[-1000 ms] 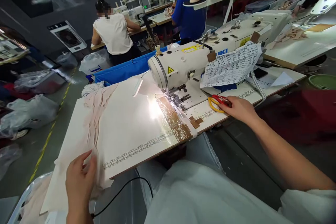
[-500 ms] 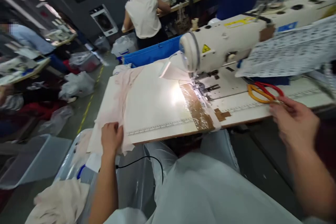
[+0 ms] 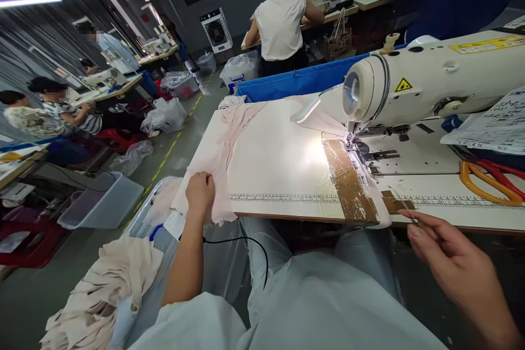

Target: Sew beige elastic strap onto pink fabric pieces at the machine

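My left hand (image 3: 200,194) rests at the table's left end, fingers curled on a sheer pale pink fabric piece (image 3: 223,175). This fabric runs back along the table and overhangs its front edge. My right hand (image 3: 449,257) is just off the front edge, its thumb and fingers pinching a thin pointed metal tool (image 3: 415,222), too small to name surely. The tool points toward the sewing machine's (image 3: 369,87) needle area. Another pale pink piece (image 3: 322,117) lies beside the lit presser foot (image 3: 350,142). Orange-and-red-handled scissors (image 3: 484,186) lie to the right.
Brown tape (image 3: 348,186) and a printed ruler strip (image 3: 283,197) mark the tabletop. Printed paper (image 3: 490,126) hangs by the machine. Beige fabric strips (image 3: 102,290) spill over a clear bin (image 3: 151,279) at lower left. A blue cloth trough (image 3: 303,77) lines the back; people sew beyond.
The view has swung left, so the table appears further right. My right hand has drawn away from the scissors toward the needle side with the thin tool. My left hand stays on the pink fabric.
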`<state>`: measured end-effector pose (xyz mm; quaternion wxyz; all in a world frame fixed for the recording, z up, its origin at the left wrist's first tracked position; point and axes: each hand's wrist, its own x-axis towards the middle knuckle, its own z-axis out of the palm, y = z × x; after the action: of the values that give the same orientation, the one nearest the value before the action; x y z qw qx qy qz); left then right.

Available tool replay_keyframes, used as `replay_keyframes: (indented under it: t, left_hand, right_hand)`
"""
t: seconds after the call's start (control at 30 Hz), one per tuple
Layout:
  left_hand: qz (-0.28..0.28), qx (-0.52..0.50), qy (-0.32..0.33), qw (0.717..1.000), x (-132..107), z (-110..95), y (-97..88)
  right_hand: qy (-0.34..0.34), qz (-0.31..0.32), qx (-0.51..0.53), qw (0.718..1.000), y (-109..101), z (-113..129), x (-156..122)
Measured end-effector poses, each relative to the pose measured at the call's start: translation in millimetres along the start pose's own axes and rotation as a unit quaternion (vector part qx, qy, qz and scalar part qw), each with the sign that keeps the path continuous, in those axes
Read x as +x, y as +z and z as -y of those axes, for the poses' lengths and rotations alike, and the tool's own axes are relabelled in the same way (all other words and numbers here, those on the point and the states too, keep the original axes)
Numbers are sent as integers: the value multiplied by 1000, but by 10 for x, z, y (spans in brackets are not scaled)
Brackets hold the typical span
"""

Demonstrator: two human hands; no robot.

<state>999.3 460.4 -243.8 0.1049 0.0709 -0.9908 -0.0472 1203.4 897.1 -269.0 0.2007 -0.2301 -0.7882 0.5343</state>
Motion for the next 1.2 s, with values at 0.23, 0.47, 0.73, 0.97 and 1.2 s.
replay_keyframes:
  t: [0.23,0.47,0.73,0.97,1.2]
  left_hand:
    - [10,-22,13,1000,59,95,-7]
    - [4,-26,9,1000,56,73,-48]
    - [-50,-63,39,996,-139,-204,-270]
    - [105,-217,298,924,-750,-913,-385]
    - [198,-223,505,810,-1532,-1632,-204]
  right_hand:
    - [-15,130,26,991,207,119,-135]
    - [-12,168,47,985,156,48,-268]
    - [15,231,89,969,177,1,-353]
    - [52,365,256,894,654,226,-58]
    - [111,494,285,814,1308,515,261]
